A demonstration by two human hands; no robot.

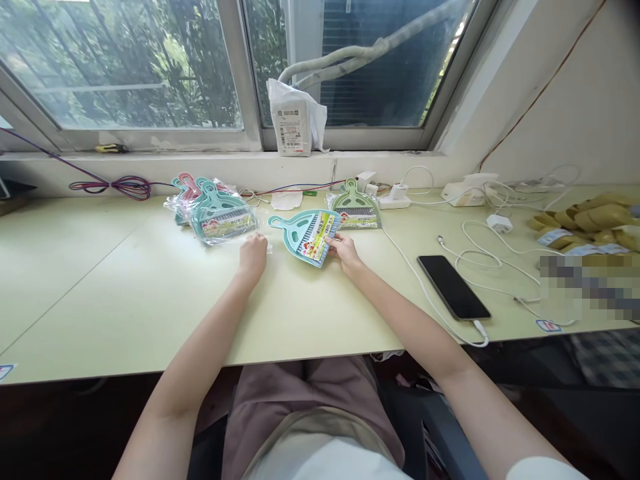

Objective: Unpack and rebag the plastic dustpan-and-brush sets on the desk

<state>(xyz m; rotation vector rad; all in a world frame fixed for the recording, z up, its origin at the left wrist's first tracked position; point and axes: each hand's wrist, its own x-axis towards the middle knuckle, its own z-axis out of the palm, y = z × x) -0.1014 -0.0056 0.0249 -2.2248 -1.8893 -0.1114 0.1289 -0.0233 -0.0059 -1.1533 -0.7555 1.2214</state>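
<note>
A teal dustpan and brush set [306,237] with a printed label is tilted over the table, its handle pointing left. My right hand [344,251] grips its lower right edge, thumb on the label side. To the left of it, my left hand [253,257] is closed, with a bit of clear plastic showing beside the fingers. Behind that hand lies a pile of plastic-wrapped teal sets [223,217] with a pink handle [187,183] among them. A green set [353,205] lies behind my right hand, near the wall.
A black phone [454,288] on a white cable lies at the right. Power strips [395,198], tangled white cables and yellowish rolls [590,220] are farther right. A white package [294,127] stands on the windowsill; bundled wires [131,187] lie back left.
</note>
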